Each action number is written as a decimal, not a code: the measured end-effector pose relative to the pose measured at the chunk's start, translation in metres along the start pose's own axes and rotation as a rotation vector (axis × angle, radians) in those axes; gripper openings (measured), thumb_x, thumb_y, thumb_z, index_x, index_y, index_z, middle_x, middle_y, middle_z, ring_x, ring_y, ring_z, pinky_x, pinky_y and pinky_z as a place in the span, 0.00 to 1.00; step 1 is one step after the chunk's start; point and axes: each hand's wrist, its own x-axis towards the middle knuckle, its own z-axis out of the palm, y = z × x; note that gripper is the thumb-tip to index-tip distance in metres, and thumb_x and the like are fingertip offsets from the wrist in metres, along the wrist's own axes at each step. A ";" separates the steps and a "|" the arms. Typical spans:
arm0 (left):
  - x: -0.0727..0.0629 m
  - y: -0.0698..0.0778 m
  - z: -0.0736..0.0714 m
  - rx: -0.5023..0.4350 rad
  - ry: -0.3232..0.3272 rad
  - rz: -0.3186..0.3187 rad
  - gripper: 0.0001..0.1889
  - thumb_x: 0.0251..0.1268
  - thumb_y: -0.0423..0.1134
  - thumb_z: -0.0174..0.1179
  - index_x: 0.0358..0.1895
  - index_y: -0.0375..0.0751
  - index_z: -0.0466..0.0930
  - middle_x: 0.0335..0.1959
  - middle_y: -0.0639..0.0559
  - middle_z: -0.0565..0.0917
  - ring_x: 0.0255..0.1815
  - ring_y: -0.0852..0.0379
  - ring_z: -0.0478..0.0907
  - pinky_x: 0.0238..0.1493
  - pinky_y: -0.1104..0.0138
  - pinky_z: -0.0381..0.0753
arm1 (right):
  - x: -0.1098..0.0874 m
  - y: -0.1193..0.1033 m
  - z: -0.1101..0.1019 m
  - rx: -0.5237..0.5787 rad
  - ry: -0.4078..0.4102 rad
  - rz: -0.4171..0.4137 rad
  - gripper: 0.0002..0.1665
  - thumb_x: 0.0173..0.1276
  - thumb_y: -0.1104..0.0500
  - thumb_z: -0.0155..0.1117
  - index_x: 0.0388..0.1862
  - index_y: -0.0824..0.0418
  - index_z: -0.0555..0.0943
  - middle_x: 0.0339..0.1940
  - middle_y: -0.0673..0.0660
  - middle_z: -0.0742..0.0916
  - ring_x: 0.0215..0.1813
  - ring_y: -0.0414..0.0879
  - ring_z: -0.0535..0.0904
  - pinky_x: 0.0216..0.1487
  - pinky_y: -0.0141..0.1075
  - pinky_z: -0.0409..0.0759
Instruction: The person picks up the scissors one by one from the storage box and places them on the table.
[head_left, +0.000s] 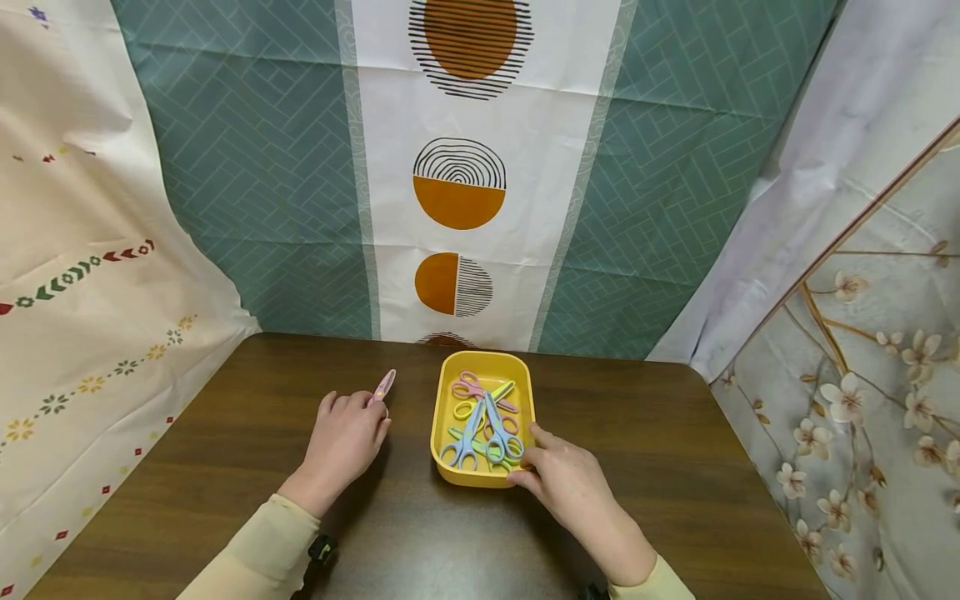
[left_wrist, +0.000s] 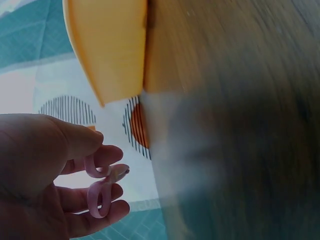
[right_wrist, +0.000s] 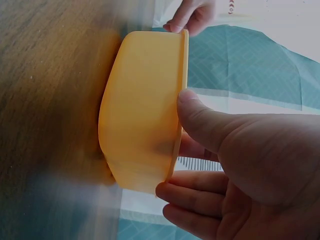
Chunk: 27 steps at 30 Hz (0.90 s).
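Note:
My left hand holds a pair of pink scissors over the table, left of a yellow plastic tray. In the left wrist view the pink handle loops lie among the thumb and fingers. The tray stands on the table with several scissors inside: pink scissors, two light blue pairs, and yellow and green ones partly covered. At its near right corner, my right hand grips the rim, with the thumb on the edge in the right wrist view.
A dark brown wooden table carries the tray. Behind it hangs a green and white patterned curtain. Printed cloths hang along the left side and the right side.

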 end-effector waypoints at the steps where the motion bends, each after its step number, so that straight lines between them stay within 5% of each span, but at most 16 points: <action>1: 0.000 -0.002 0.001 0.002 -0.010 -0.007 0.05 0.70 0.35 0.75 0.37 0.41 0.88 0.45 0.37 0.89 0.42 0.32 0.87 0.65 0.31 0.75 | 0.000 0.000 0.000 -0.001 0.001 -0.001 0.16 0.67 0.44 0.83 0.38 0.55 0.93 0.68 0.69 0.87 0.60 0.60 0.90 0.49 0.52 0.89; 27: -0.003 -0.034 0.006 0.050 -0.230 -0.105 0.07 0.72 0.39 0.74 0.37 0.42 0.87 0.37 0.38 0.85 0.40 0.33 0.86 0.64 0.27 0.74 | 0.000 -0.001 -0.002 0.006 -0.027 0.019 0.17 0.68 0.44 0.82 0.42 0.56 0.94 0.69 0.69 0.86 0.62 0.61 0.89 0.52 0.53 0.89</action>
